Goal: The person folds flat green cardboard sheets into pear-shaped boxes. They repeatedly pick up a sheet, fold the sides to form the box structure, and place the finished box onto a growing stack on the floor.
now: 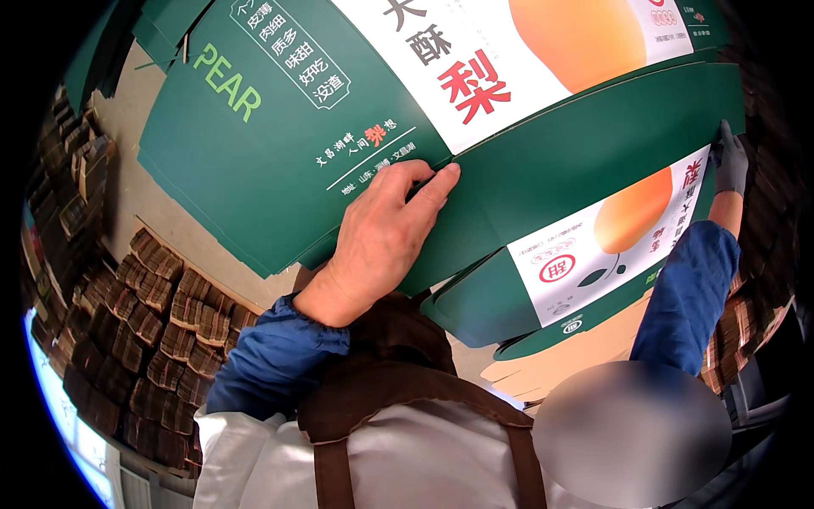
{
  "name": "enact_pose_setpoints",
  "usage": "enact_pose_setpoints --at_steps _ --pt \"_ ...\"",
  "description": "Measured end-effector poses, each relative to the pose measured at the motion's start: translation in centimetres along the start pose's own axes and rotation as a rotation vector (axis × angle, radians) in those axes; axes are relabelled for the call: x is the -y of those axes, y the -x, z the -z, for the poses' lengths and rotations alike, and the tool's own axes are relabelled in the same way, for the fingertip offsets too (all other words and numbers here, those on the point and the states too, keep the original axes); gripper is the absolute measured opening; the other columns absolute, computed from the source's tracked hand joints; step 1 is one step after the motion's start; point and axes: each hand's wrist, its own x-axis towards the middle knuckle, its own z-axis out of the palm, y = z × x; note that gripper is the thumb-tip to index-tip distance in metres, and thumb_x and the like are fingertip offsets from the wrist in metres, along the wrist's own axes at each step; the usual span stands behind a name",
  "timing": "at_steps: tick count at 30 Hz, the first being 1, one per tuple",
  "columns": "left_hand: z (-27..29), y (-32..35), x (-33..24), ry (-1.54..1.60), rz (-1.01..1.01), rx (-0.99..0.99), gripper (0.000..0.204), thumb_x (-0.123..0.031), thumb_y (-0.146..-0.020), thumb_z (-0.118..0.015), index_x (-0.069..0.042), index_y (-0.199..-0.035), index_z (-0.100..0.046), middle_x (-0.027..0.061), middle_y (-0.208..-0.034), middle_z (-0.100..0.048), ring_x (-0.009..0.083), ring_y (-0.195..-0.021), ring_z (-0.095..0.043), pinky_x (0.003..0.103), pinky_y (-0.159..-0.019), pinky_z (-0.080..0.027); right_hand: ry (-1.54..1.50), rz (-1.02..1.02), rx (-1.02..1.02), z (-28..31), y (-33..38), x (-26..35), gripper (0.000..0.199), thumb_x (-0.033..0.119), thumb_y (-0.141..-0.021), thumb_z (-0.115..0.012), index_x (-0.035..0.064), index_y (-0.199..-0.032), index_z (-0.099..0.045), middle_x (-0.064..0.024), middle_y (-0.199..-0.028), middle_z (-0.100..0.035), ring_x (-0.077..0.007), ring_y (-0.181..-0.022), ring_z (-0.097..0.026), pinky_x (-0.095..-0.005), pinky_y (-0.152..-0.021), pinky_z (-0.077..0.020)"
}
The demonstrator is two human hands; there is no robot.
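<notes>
A large flat cardboard carton blank [543,187], green with white panels and printed orange-coloured pears, fills the upper middle and right. My bare left hand [377,233] lies at a seam between its panels. The fingers are bent, and thumb and forefinger pinch the board near a slot. At the blank's far right edge is my right hand [731,165], in a grey glove, its fingers closed on the border. Part of that hand is hidden by the edge and the dark rim. Blue sleeves cover both forearms.
Stacks of bundled brown cardboard [161,348] stand on the floor to the left, with more stacks [767,327] at the right. Plain tan cardboard [500,369] shows beneath the blank. Dark green boards [97,51] lean at the upper left. A blurred oval covers the lower right.
</notes>
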Motion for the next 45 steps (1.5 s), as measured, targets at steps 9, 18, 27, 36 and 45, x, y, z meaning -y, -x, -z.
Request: enact_pose_setpoints --at_steps 9,18,27,36,45 --pt "-0.2 -0.1 0.2 -0.004 0.014 0.043 0.046 0.003 -0.078 -0.070 -0.008 -0.122 -0.062 0.0096 -0.100 -0.054 0.0212 -0.079 -0.060 0.031 -0.065 -0.052 -0.049 -0.005 0.030 -1.0 -0.8 -0.7 0.027 0.028 -0.091 -0.065 0.0015 -0.092 -0.066 0.0034 -0.068 -0.050 -0.0046 -0.053 -0.039 -0.0215 -0.049 -0.0267" --pt "-0.1 -0.3 0.2 -0.006 0.014 0.054 0.047 0.004 -0.078 -0.069 -0.007 -0.123 -0.061 0.0103 -0.100 -0.054 0.0216 -0.079 -0.059 0.032 -0.065 -0.052 -0.036 -0.030 0.045 -0.9 -1.9 -1.6 0.028 0.029 -0.091 -0.065 0.0015 -0.093 -0.067 0.0045 -0.068 -0.050 -0.0047 -0.054 -0.040 -0.0218 -0.049 -0.0269" --pt "0.5 -1.2 -0.7 -0.007 0.019 0.081 0.044 0.005 -0.079 -0.068 -0.004 -0.121 -0.062 0.0105 -0.099 -0.054 0.0231 -0.079 -0.059 0.033 -0.065 -0.050 -0.003 0.013 -0.006 0.1 -1.7 -2.7 0.027 0.032 -0.090 -0.066 0.0057 -0.082 -0.064 0.0023 -0.068 -0.053 -0.0056 -0.055 -0.043 -0.0232 -0.050 -0.0313" --pt "0.3 -1.3 -1.5 -0.013 0.018 0.074 0.039 0.002 -0.082 -0.068 -0.004 -0.120 -0.062 0.0114 -0.097 -0.055 0.0257 -0.080 -0.059 0.035 -0.066 -0.051 -0.118 0.009 -0.084 -1.9 1.5 0.5 0.045 0.027 -0.087 -0.069 -0.0064 -0.117 -0.061 -0.0066 -0.098 -0.066 -0.0104 -0.081 -0.060 -0.0240 -0.072 -0.0472" --pt "0.4 -1.2 -1.4 -0.027 0.026 0.086 0.040 0.003 -0.082 -0.068 -0.004 -0.121 -0.062 0.0122 -0.099 -0.054 0.0247 -0.076 -0.058 0.034 -0.066 -0.050 -0.109 0.013 -0.076 -3.2 2.6 2.3 0.034 0.027 -0.088 -0.067 -0.0010 -0.107 -0.064 0.0009 -0.074 -0.058 -0.0054 -0.057 -0.049 -0.0215 -0.051 -0.0377"
